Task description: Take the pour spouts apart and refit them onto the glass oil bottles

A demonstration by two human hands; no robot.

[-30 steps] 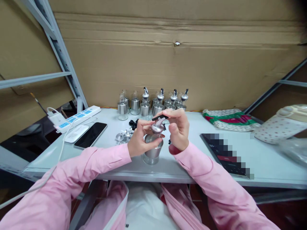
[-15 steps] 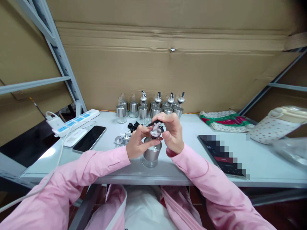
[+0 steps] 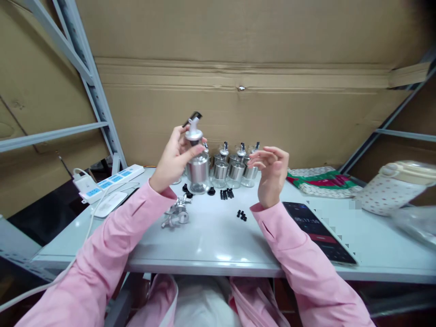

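Observation:
My left hand (image 3: 176,154) is wrapped round the neck of a glass oil bottle (image 3: 198,171) with a steel band. A silver pourer spout (image 3: 194,132) with a black flap lid tops this bottle, which is upright in front of the back row. My right hand (image 3: 272,170) is raised with fingers apart and curved, holding nothing, near the right end of that row. Behind stand several similar bottles (image 3: 221,170) with pourers. Silver pourer parts (image 3: 177,212) lie in a pile below my left hand. Black stoppers (image 3: 211,191), black flap lids (image 3: 227,194) and small black pieces (image 3: 242,215) lie on the table.
A power strip (image 3: 109,181) and a white charger box (image 3: 111,204) sit at the left, with a cable running across my left sleeve. To the right are a tablet-like phone (image 3: 316,231), a patterned cloth (image 3: 325,180) and a dotted jug (image 3: 391,190). Cardboard (image 3: 245,118) closes off the back.
The bottle with its pourer has moved from the front edge to the back row in my left hand. My right hand has let go of the pourer and moved right.

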